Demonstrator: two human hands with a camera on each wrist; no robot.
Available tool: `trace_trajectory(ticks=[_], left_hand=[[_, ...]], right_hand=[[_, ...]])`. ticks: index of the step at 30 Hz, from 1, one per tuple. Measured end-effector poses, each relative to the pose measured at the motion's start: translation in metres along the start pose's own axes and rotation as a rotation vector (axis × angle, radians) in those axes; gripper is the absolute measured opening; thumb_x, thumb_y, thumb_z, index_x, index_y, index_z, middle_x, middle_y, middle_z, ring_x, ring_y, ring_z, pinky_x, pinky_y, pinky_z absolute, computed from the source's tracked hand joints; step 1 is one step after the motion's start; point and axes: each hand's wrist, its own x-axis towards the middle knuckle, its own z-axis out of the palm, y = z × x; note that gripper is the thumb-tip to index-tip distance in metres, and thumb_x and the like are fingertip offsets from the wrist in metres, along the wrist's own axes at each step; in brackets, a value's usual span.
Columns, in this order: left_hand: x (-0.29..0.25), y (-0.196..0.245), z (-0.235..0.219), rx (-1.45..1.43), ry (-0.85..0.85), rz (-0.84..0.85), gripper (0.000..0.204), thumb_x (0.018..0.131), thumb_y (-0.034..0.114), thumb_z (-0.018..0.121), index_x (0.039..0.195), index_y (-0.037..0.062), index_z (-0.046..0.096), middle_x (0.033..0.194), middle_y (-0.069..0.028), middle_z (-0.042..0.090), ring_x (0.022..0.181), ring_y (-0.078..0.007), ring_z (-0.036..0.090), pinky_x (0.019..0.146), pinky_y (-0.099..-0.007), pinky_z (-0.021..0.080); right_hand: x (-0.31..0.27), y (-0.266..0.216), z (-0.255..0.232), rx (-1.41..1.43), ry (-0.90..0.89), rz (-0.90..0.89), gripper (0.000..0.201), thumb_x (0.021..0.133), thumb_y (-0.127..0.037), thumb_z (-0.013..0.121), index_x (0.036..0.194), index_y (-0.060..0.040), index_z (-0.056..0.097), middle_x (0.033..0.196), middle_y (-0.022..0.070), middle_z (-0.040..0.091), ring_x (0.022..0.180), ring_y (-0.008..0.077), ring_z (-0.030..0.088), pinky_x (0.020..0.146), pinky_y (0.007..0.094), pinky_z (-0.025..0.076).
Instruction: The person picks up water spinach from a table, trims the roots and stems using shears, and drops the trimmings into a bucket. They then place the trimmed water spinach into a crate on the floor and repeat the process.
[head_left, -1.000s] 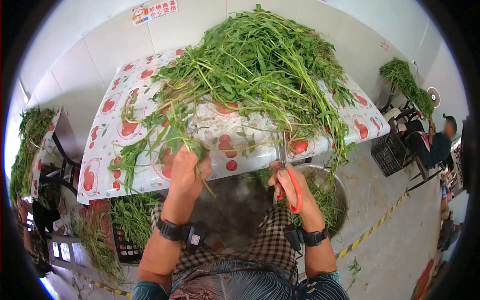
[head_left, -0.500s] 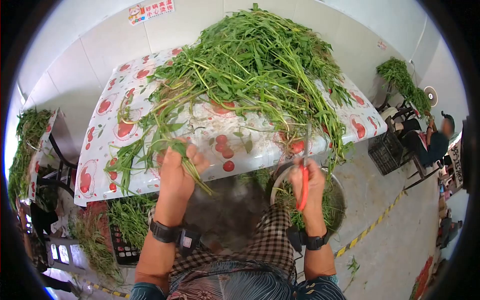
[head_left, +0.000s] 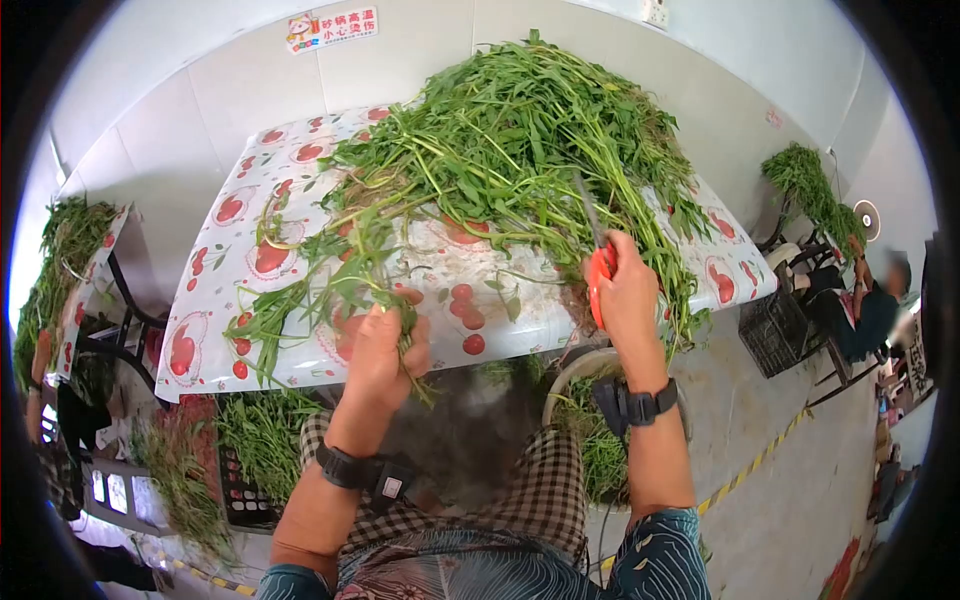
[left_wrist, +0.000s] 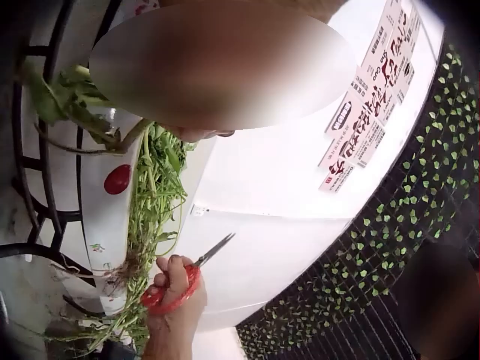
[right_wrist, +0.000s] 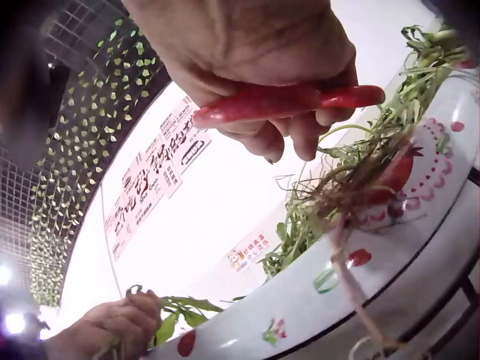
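Note:
Red-handled scissors are gripped in my right hand, blades pointing up over the front of the green plant heap. In the left wrist view the scissors look closed, and the right wrist view shows fingers curled round the red handles. My left hand holds a small bunch of leafy stems above the table's front edge. Rooty stem ends lie below my right hand in the right wrist view.
The heap rests on a table with a fruit-patterned cover. Under its right front edge stands a metal basin with greens. A black crate with greens is at the lower left. At the right, a person sits near another crate.
My right hand has moved up and forward with the scissors, from the table's front edge to the heap. My left hand still holds stems, slightly farther right. The head view has shifted a little.

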Motion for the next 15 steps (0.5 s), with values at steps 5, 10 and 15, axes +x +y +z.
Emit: trace_trajectory(ticks=[5,10,15], left_hand=[[-0.001,-0.004,-0.007,-0.007,-0.025,-0.041,0.023,0.088,0.024,0.052,0.101,0.0059,0.047,0.073,-0.004,0.049,0.046,-0.0081,0.037,0.041,-0.0219,0.029],[0.0,-0.007,-0.01,0.046,-0.02,-0.079,0.017,0.089,0.025,0.049,0.098,0.0104,0.05,0.077,-0.0024,0.051,0.05,-0.0084,0.038,0.042,-0.0215,0.029],[0.011,0.004,0.008,0.108,-0.064,-0.186,0.022,0.092,0.023,0.043,0.102,0.0056,0.051,0.087,-0.0062,0.057,0.053,-0.0097,0.041,0.043,-0.0207,0.031]], right_hand=[[0.023,0.002,0.023,-0.13,-0.122,-0.041,0.032,0.073,-0.01,0.059,0.105,-0.0095,0.054,0.083,0.0119,0.063,0.076,0.0313,0.06,0.065,0.0392,0.046],[0.017,-0.003,0.024,0.274,0.026,-0.019,0.034,0.072,-0.003,0.058,0.105,-0.0089,0.054,0.079,0.011,0.061,0.07,0.0255,0.059,0.063,0.0328,0.046],[0.003,-0.024,0.015,0.619,-0.008,-0.053,0.034,0.075,0.002,0.058,0.107,-0.0082,0.053,0.076,0.0012,0.057,0.066,0.0078,0.052,0.06,0.0223,0.044]])
